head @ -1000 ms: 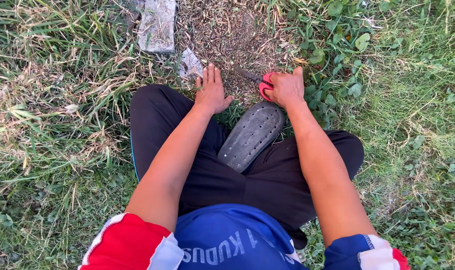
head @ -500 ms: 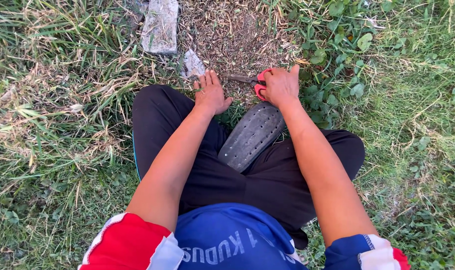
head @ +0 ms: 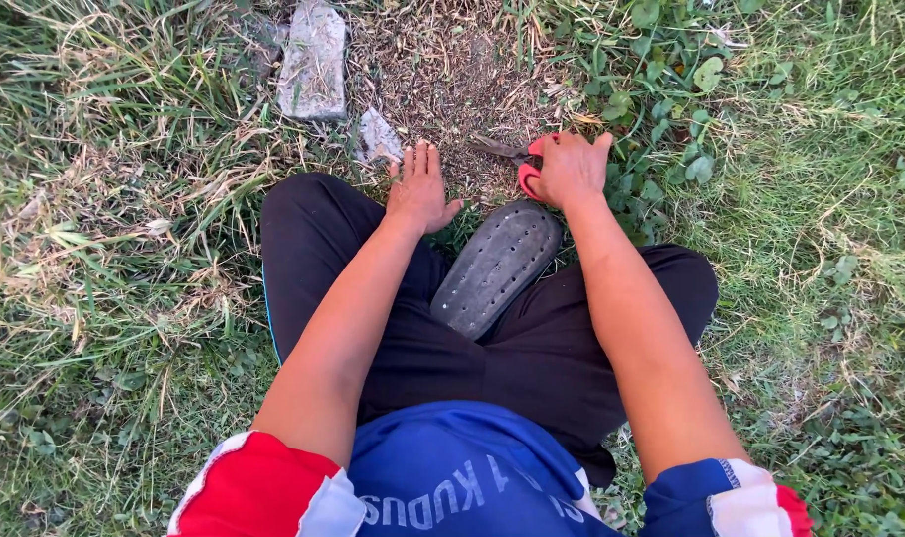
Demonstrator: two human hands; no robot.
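Since the earlier frame the right hand (head: 570, 167) has shifted slightly right and farther out with the scissors (head: 512, 159), and the blades now point left over the bare patch; the left hand (head: 419, 189) has barely moved. Right hand is clenched around the red handles, knuckles up, at the edge of the leafy weeds (head: 661, 109). The grey blades lie low over dry cut grass (head: 442, 70); whether they are parted is hard to tell. Left hand is released, fingers straight and together, palm down on the ground just left of the blades, not touching them. A dark perforated sole (head: 497, 264) lies between the knees, near side of both hands. A flat grey stone (head: 313, 62) sits far left, a smaller stone chip (head: 379, 136) just beyond the left fingertips. Green grass (head: 830, 229) spreads to the right.
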